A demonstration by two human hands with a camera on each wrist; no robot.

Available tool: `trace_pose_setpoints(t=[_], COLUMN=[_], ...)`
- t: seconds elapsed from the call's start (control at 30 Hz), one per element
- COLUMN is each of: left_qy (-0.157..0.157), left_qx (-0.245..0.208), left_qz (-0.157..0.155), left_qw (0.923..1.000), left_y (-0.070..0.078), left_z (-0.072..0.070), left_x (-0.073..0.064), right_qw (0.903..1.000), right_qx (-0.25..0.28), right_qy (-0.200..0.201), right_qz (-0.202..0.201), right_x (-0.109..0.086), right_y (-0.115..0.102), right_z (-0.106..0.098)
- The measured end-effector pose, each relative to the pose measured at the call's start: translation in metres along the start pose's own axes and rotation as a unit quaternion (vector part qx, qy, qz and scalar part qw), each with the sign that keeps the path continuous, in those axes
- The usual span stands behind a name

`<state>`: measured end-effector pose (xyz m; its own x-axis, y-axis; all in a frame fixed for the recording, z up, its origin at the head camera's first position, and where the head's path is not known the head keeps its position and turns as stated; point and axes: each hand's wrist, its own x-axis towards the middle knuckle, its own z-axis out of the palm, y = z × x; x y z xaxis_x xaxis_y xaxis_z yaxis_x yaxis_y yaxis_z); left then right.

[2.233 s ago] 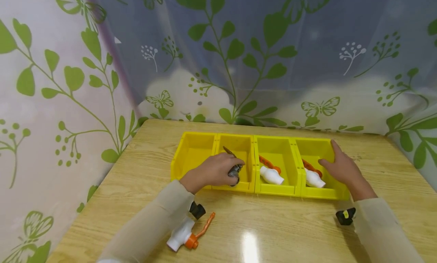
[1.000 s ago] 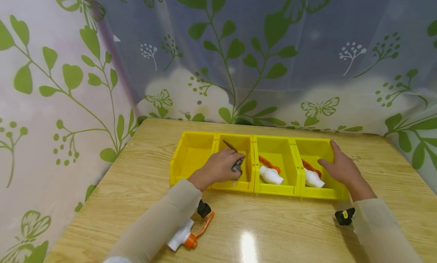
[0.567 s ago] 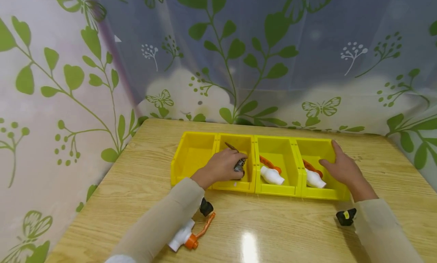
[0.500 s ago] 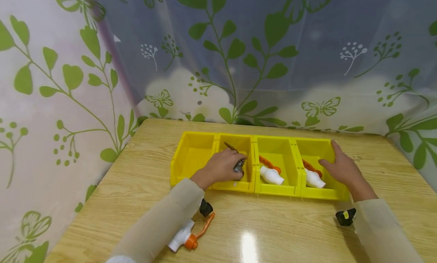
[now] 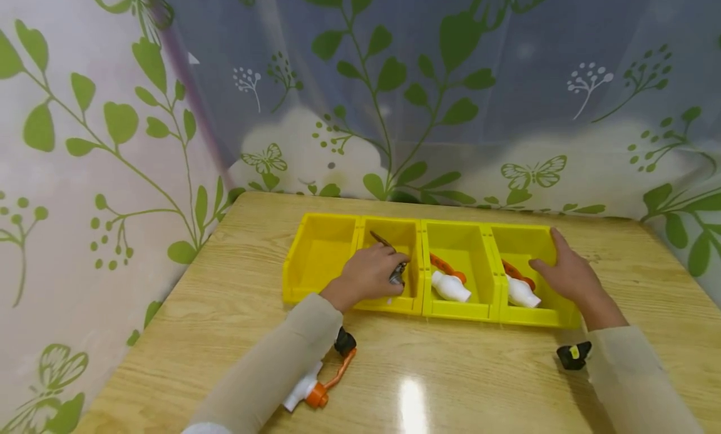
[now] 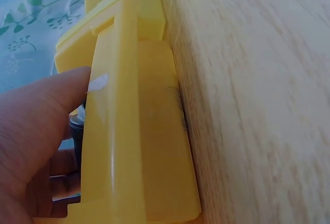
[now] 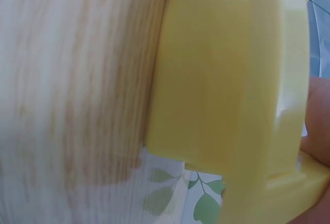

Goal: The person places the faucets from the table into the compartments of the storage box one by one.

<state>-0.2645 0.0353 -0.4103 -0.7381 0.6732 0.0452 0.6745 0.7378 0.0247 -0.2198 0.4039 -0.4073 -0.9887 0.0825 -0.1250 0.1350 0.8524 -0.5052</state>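
In the head view my left hand (image 5: 367, 274) reaches into the second bin from the left of a yellow bin row (image 5: 450, 311). Its fingers curl round a dark grey metallic ball valve (image 5: 397, 273), whose thin brown lever (image 5: 380, 238) sticks out behind the hand. Much of the valve is hidden by the fingers and, in the left wrist view, by the bin's front wall (image 6: 111, 131). My right hand (image 5: 574, 277) grips the outer wall of the rightmost bin, thumb inside. White ball valves with orange levers lie in the third bin (image 5: 450, 287) and fourth bin (image 5: 522, 292).
Another white valve with an orange lever (image 5: 317, 395) lies on the wooden table (image 5: 479, 371), partly behind my left sleeve (image 5: 270, 365). The leftmost bin (image 5: 323, 252) shows a bare floor. A leaf-patterned curtain (image 5: 428, 108) hangs behind the table.
My left hand has shifted slightly right and deeper into the second bin with the dark valve. The right hand stays on the bin wall. The head view has tilted a little.
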Motion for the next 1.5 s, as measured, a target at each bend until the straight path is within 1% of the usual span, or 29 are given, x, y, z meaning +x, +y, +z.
trace_pose_setpoints(t=[0.17, 0.4, 0.57, 0.93, 1.07, 1.2, 1.5], left_qy=[-0.008, -0.009, -0.014, -0.032, -0.038, -0.048, -0.063], left_qx=[0.011, 0.031, 0.034, 0.037, 0.049, 0.062, 0.070], left_qz=[-0.003, 0.000, 0.001, -0.007, -0.009, -0.012, -0.014], left_qw=[0.9999, 0.9995, 0.9993, 0.9988, 0.9980, 0.9969, 0.9954], left_y=[0.0010, 0.0021, 0.0032, 0.0037, 0.0046, 0.0059, 0.0071], left_z=[0.0026, 0.0020, 0.0014, 0.0022, 0.0016, 0.0003, -0.0022], left_x=[0.0004, 0.0008, 0.0015, 0.0044, 0.0049, 0.0043, 0.0029], right_qw=[1.0000, 1.0000, 1.0000, 1.0000, 1.0000, 1.0000, 1.0000], right_qx=[0.003, 0.001, -0.001, 0.000, -0.003, -0.002, 0.000], right_qy=[-0.003, 0.003, 0.002, 0.004, 0.004, 0.003, 0.002], right_qz=[0.000, -0.002, -0.001, -0.002, -0.009, -0.007, 0.000], right_x=[-0.0008, -0.0002, 0.0001, 0.0002, 0.0000, 0.0004, 0.0027], right_y=[-0.0001, -0.0007, -0.0002, 0.0007, 0.0009, 0.0008, 0.0034], right_z=[0.0007, 0.0001, -0.0002, -0.0002, -0.0011, -0.0012, 0.0002])
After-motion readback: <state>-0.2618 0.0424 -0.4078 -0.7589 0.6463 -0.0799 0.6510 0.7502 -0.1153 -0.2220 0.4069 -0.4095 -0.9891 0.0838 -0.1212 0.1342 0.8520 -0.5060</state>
